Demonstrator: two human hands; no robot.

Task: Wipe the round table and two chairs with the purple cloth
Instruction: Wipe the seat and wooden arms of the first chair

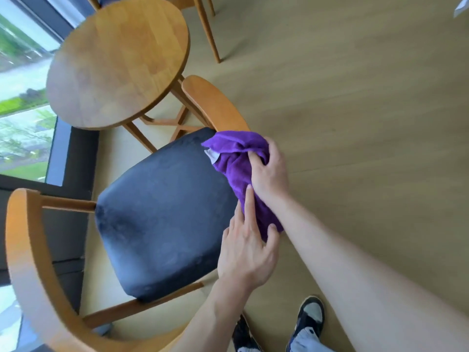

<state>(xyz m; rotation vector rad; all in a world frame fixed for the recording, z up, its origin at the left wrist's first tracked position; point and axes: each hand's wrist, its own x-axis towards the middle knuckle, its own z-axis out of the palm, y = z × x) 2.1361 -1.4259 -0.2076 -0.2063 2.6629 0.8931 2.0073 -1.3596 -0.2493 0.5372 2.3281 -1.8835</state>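
Right now the person stands over the near wooden armchair with the dark padded seat [162, 212], and the crumpled purple terry cloth [238, 158] is bunched at the seat's far right corner, just below the curved wooden armrest [213, 102]. The right hand [270, 171] grips the upper bunch of the cloth, fingers [253, 158] curled into its folds, while the left hand [247, 250] pinches the hanging lower end between thumb and loosely extended fingers; a small white label shows at the cloth's edge. To my eye they are gathering or refolding the cloth rather than rubbing with it, so I would judge this chair is the one in hand. Whether the round honey-coloured wooden bench [119, 62] beyond it has been wiped I cannot tell: its top shows a dull sheen but no clear streaks. A second wooden chair [205, 21] shows only its legs at the top edge, so its state is unknown too. The seat's surface looks faintly mottled, perhaps damp, perhaps just worn. Pale wood-grain flooring [355, 97] runs all around, a tall window [22, 72] with greenery outside lies to the left, and the person's dark and white sneakers [309, 316] show below.
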